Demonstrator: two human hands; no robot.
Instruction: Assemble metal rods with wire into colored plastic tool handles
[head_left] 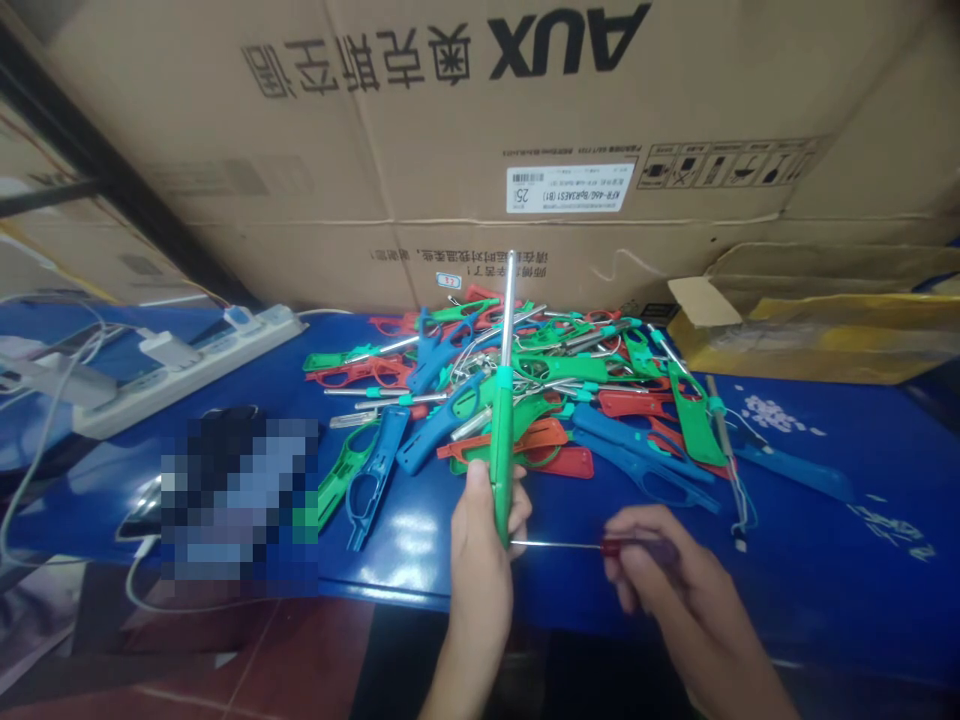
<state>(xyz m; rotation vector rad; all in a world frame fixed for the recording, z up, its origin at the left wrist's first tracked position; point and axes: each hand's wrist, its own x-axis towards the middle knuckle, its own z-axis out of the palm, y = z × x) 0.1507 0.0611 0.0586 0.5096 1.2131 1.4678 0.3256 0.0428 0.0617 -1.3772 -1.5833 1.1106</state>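
Observation:
My left hand (484, 535) grips a green long-necked gas lighter (503, 440) upright, its silver tube pointing up and away. In my right hand (660, 560) is a screwdriver (611, 546) with a dark red handle, held level. Its thin metal shaft reaches left to the lower end of the lighter; whether the tip touches a screw there is hidden. Beyond my hands lies a heap of lighter parts: blue shells (442, 430), red shells (634, 403), green shells (694, 415) and metal tubes.
A white power strip (195, 365) with plugs and cables lies at the left, near a pixelated patch. A large cardboard box (420, 150) stands behind the blue table (405, 545). At the right are a smaller taped carton (825, 335) and small white pieces (776, 413).

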